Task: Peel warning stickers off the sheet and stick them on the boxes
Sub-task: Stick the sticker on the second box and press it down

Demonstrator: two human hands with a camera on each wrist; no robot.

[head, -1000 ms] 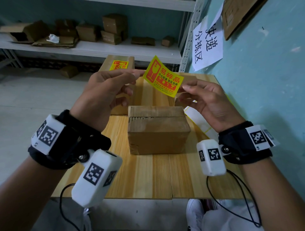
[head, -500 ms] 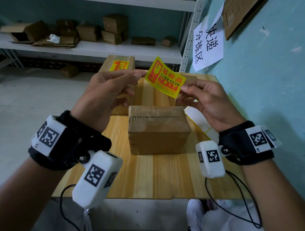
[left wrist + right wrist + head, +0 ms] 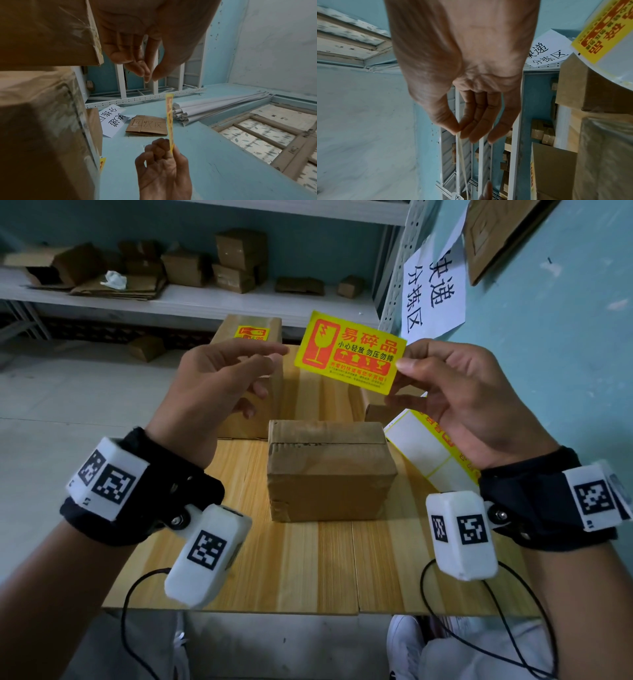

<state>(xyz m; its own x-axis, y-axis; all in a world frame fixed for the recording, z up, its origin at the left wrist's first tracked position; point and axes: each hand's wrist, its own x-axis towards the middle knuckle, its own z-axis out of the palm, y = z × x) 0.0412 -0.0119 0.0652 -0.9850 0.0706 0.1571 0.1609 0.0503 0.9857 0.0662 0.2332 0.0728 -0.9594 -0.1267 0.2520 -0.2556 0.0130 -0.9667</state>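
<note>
My right hand (image 3: 402, 368) pinches the right edge of a yellow fragile-goods warning sticker (image 3: 349, 352) between thumb and forefinger, printed face towards me, in the air above the table. The left hand (image 3: 274, 357) hovers just left of the sticker with loosely extended fingers and holds nothing. In the left wrist view the sticker (image 3: 169, 119) shows edge-on, clear of the left fingertips (image 3: 145, 73). A plain brown cardboard box (image 3: 329, 470) sits on the table below both hands. The sticker sheet (image 3: 424, 446) lies to its right, partly under my right wrist.
A taller box (image 3: 250, 337) at the table's far side carries a yellow sticker on top. A small box (image 3: 380, 412) sits behind the right hand. The wooden table (image 3: 308, 570) ends close to me. Shelves with cartons (image 3: 191, 299) stand behind; a blue wall is right.
Earlier both hands held the sticker by opposite edges. The left hand has let go and drawn slightly away; the right hand alone now holds it, turned flatter towards me.
</note>
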